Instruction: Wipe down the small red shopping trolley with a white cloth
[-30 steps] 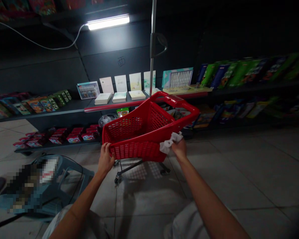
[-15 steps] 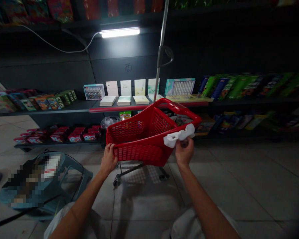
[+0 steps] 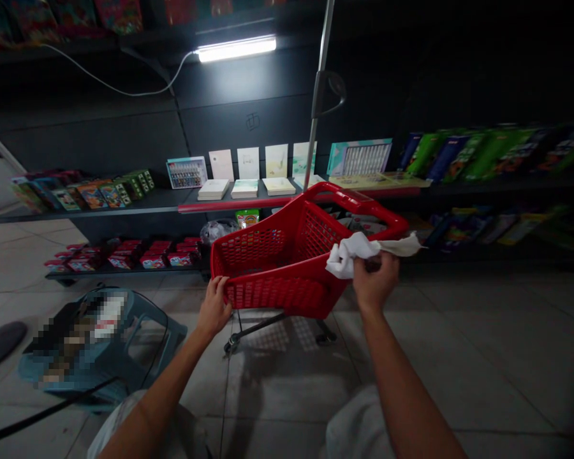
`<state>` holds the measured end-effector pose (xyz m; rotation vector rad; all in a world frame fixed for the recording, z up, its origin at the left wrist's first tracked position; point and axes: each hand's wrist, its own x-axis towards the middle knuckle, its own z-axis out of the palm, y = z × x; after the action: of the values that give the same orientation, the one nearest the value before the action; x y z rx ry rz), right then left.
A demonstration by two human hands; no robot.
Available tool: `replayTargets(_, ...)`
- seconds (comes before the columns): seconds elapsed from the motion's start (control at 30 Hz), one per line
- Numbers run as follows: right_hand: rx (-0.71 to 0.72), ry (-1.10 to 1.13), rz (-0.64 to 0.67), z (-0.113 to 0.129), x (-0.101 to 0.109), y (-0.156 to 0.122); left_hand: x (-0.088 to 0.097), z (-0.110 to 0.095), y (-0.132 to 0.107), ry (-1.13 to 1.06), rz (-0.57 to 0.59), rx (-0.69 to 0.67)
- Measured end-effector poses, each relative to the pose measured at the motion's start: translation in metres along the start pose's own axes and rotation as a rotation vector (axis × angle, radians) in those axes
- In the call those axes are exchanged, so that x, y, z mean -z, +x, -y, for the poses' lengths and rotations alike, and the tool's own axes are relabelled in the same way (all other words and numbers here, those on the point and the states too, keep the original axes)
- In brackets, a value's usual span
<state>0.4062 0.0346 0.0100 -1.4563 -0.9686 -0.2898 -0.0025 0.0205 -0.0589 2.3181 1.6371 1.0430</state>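
Observation:
A red plastic shopping cart point(image 3: 280, 290) with perforated basket walls stands on the floor in front of me. My left hand point(image 3: 216, 307) grips the rim at its near left corner, fingers hooked over the edge. In my right hand point(image 3: 377, 280) is a crumpled white cloth point(image 3: 349, 254), pinched and held at the cart's right side below the red handle point(image 3: 358, 203). One end of the cloth sticks out to the right past my fingers. The basket's bottom is mostly hidden behind its near wall.
Behind the cart runs a dark shelf point(image 3: 162, 203) with upright cards, boxed marker sets and snack packs. A lit tube lamp point(image 3: 237, 48) hangs above it. A metal pole point(image 3: 319, 95) rises behind the cart. At the left stands a blue-grey plastic stool point(image 3: 148, 319) with blurred-out things on it.
My right hand has moved right and slightly up with the cloth, whose right end now stretches out sideways. My left hand keeps its place on the rim. The whole view has shifted a little.

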Motion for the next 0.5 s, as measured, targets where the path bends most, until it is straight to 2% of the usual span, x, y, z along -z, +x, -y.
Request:
replayTargets(0.13, 0.094, 0.034, 0.041, 0.018, -0.003, -0.007, 0.001, -0.002, 0.001, -0.007, 0.002, 0.003)
replayTargets(0.3, 0.330, -0.007, 0.280, 0.042, -0.012, -0.029, 0.002, -0.003, 0.004, 0.003, -0.007, 0.035)
replayTargets(0.4, 0.384, -0.001, 0.405, 0.046, -0.019, -0.042, 0.002, -0.004, 0.004, 0.018, -0.006, 0.061)
replayTargets(0.5, 0.417, 0.049, 0.473, 0.046, -0.024, -0.047, 0.004, -0.005, 0.004, 0.043, 0.008, 0.080)
